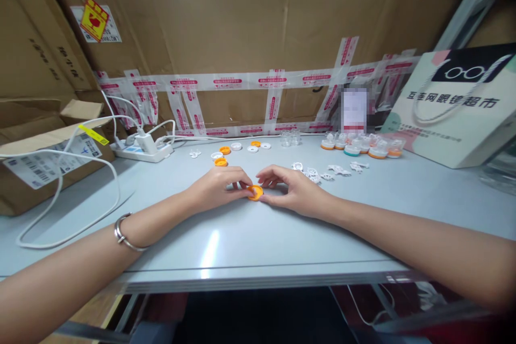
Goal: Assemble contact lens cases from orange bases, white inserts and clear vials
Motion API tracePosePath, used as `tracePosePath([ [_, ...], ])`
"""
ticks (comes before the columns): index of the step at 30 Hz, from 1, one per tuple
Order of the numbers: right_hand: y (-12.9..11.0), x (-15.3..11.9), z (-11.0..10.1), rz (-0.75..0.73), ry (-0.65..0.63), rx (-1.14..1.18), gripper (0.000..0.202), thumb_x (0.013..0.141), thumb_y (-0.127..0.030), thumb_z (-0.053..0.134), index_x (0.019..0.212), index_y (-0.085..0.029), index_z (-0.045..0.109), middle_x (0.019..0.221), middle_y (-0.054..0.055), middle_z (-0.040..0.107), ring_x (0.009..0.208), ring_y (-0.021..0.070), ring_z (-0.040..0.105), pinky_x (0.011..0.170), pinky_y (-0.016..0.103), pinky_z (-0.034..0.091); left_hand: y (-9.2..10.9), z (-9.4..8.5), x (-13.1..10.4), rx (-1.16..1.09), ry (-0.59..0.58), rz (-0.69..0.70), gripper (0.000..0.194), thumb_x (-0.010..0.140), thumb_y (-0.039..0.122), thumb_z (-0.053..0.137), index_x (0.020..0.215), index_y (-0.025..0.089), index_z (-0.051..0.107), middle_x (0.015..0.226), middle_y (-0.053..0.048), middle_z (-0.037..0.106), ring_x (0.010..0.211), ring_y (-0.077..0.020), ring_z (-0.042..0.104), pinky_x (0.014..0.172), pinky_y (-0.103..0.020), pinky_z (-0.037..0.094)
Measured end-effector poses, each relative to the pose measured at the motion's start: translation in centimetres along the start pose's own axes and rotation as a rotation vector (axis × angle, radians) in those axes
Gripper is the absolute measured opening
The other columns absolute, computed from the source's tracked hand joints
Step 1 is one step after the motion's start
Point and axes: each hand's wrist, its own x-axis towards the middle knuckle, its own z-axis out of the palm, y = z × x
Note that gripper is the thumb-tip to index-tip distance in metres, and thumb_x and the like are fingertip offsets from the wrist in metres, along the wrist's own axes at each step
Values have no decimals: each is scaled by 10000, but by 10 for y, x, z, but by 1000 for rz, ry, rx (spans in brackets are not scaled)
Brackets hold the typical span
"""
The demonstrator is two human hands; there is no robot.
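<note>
Over the middle of the table, a small round orange plastic cap (pixel 255 193) is held between my two hands, tilted so its hollow side faces me. My left hand (pixel 220 187) pinches it at the left rim, with the thumb over its inside. From the other side, my right hand (pixel 293 189) has its thumb and curled fingertips at the right rim. A small pale bit shows inside the cap by my left thumb, too small to name. Behind my left hand lie several orange caps (pixel 221 162) and white rings (pixel 236 147). White plastic pieces (pixel 312 174) lie in a row behind my right hand.
Clear cups (pixel 290 138) and capped clear pieces with orange or teal bases (pixel 379 149) stand at the back. A paper bag (pixel 455 107) is at right. At left are a power strip (pixel 145 151), a looping white cable (pixel 116 188) and an open cardboard box (pixel 48 156).
</note>
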Motion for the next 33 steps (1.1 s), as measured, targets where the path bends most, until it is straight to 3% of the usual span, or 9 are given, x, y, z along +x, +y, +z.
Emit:
tracePosePath([
  [5,-2,-1,-1,-29,-36,20,196,761,-251,599,946,-187,601,927,33,659,858,151,611,835,323,488,3,-2,0,-38,-34,17,117,804,223,603,890,158,649,807,-51,691,718,-125,622,692,-228,487],
  [17,-1,-1,-1,-18,-36,40,191,768,-323,603,907,-196,633,903,29,683,851,167,635,831,334,502,0,-1,0,-41,-6,44,162,804,240,603,931,154,653,814,-77,688,722,-143,632,688,-240,498],
  [33,0,-1,0,-40,-26,0,192,779,-308,600,910,-177,652,898,44,674,831,164,625,806,319,505,-1,0,0,-20,-26,81,135,821,201,579,918,155,661,842,-68,674,752,-134,624,707,-227,485],
])
